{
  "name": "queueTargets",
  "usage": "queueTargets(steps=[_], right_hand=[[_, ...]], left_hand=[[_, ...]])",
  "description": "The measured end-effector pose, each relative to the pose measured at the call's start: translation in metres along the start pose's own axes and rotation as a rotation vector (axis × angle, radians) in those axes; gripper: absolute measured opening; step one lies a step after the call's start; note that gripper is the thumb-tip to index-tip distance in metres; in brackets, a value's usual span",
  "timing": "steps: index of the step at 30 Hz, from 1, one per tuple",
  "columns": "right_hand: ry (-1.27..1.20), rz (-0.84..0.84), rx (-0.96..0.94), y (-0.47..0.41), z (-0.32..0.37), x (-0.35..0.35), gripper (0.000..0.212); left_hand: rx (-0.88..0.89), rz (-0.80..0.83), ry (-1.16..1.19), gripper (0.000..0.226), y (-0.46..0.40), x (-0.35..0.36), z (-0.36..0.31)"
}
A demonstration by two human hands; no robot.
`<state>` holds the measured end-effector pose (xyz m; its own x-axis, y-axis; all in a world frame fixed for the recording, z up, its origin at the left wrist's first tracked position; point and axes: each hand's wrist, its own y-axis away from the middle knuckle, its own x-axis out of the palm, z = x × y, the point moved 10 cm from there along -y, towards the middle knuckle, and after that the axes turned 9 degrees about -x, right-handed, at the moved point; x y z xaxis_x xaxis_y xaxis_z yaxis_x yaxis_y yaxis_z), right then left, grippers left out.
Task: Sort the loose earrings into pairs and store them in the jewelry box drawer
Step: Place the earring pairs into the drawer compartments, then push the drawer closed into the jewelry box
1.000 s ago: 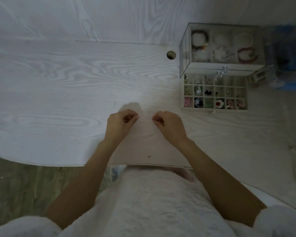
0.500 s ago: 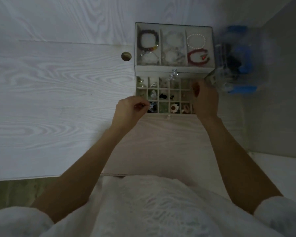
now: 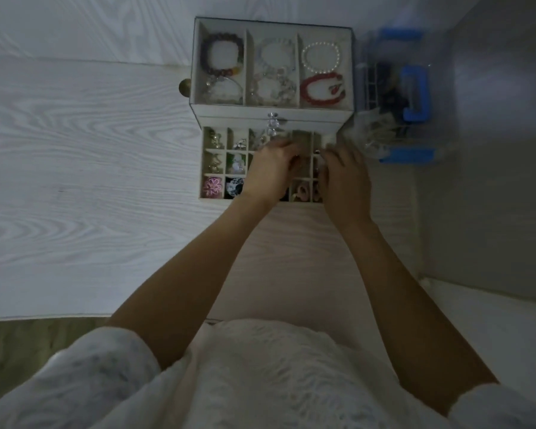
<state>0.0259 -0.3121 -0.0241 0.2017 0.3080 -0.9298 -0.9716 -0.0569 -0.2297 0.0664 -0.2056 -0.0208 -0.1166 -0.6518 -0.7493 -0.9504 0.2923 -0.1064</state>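
The jewelry box (image 3: 273,114) stands at the table's far side, bracelets showing under its clear top. Its drawer (image 3: 201,168) is pulled out toward me, a grid of small compartments holding earrings, among them a pink flower earring (image 3: 212,186) and a black-and-white earring (image 3: 235,187). Both hands hover over the grid's middle and right. My left hand (image 3: 270,173) has curled fingertips pinched together near an empty compartment (image 3: 302,140). My right hand (image 3: 344,181) pinches a tiny glinting earring at its fingertips. What the left fingers hold is too small and blurred to make out.
A clear plastic organiser with blue parts (image 3: 412,97) sits right of the box, close to my right hand. A round cable hole (image 3: 184,87) lies left of the box. The white wood-grain table (image 3: 90,165) stretches left; a grey wall (image 3: 492,150) bounds the right.
Both hands left the bare table in front of me and moved forward and right over the open drawer. They now meet above its middle compartments. The view shifted toward the box.
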Motion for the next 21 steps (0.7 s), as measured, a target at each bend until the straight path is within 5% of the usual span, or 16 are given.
queueTargets(steps=[8, 16, 21], right_hand=[[-0.132, 0.212, 0.114, 0.057, -0.007, 0.011, 0.048], [-0.141, 0.239, 0.109, 0.059, -0.008, 0.012, 0.052], [-0.142, 0.277, 0.113, 0.062, -0.006, 0.013, 0.06]], left_hand=[[0.006, -0.009, -0.141, 0.022, -0.019, 0.019, -0.001], [0.195, -0.042, -0.348, 0.028, 0.009, 0.02, -0.016], [0.167, 0.02, -0.337, 0.033, 0.026, 0.012, -0.02]])
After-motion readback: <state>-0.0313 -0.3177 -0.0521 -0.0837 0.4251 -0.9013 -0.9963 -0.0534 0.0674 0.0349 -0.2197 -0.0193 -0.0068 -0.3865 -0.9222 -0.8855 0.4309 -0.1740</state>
